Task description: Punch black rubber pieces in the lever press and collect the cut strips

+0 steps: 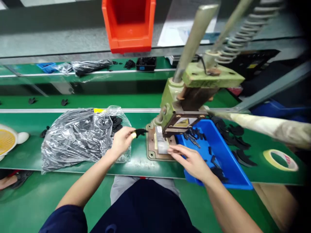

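Between the fingertips of my left hand (122,141) is a black curved plastic part (140,132), held just left of the press base. My left hand has something yellow around one finger. The fingers of my right hand (190,159) reach to the front of a pale translucent block (163,147) on the base plate (152,154); whether they grip anything is hard to see. Over the block stands the green hand press (173,94). A clear plastic bag (80,139) full of black parts lies beside my left forearm.
A blue bin (233,171) with small black pieces stands right of the press. Beyond it lie curved black parts (239,142) and a tape roll (280,160). The press lever (264,126) sticks out rightward. An orange bin (131,42) hangs above. A white fan (11,139) sits far left.
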Motion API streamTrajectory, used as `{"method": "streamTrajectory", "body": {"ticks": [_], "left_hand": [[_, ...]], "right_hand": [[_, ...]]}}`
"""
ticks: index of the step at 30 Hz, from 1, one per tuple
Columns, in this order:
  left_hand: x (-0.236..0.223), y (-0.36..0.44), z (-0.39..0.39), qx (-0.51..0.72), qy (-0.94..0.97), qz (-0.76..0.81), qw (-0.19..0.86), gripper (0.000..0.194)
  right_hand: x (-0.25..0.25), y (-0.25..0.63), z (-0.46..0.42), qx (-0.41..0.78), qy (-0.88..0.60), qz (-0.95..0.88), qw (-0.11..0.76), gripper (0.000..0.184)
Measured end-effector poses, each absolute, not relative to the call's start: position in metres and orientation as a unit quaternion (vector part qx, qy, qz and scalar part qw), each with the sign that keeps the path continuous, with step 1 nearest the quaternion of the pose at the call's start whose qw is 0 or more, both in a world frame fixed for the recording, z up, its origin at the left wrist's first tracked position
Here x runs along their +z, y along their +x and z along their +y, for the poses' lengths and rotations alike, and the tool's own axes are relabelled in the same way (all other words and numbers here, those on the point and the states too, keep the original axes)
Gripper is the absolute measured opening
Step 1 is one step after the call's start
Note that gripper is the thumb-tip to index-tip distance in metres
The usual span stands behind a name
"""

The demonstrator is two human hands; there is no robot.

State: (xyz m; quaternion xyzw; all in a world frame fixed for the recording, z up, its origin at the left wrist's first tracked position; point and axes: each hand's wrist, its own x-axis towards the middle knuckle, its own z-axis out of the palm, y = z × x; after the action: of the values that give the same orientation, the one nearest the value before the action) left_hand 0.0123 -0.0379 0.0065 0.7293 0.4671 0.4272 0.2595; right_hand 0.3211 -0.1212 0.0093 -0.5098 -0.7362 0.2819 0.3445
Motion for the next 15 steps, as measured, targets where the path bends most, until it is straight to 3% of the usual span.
{"method": "streamTrajectory", "body": {"ticks": [3,5,9,15], "left_hand": [[0.006,0.004,0.042,0.511,0.479,0.575,0.423,0.017],[0.009,-0.006,0.097,0.577,0.263,0.609,0.476,0.02],[0.018,-0.035,0.185,0.624,0.08,0.635,0.449,0.017],[0.015,-0.083,0.235,0.679,0.045,0.627,0.379,0.022]], "right_hand": [[0.0,0.359,-0.122,0.257,-0.601,-0.681,0.33,0.033],[-0.007,0.382,-0.12,0.248,-0.661,-0.653,0.276,0.041],[-0.028,0.418,-0.115,0.193,-0.708,-0.654,0.183,0.049],[-0.089,0.446,-0.118,0.093,-0.732,-0.672,0.063,0.058]]}}
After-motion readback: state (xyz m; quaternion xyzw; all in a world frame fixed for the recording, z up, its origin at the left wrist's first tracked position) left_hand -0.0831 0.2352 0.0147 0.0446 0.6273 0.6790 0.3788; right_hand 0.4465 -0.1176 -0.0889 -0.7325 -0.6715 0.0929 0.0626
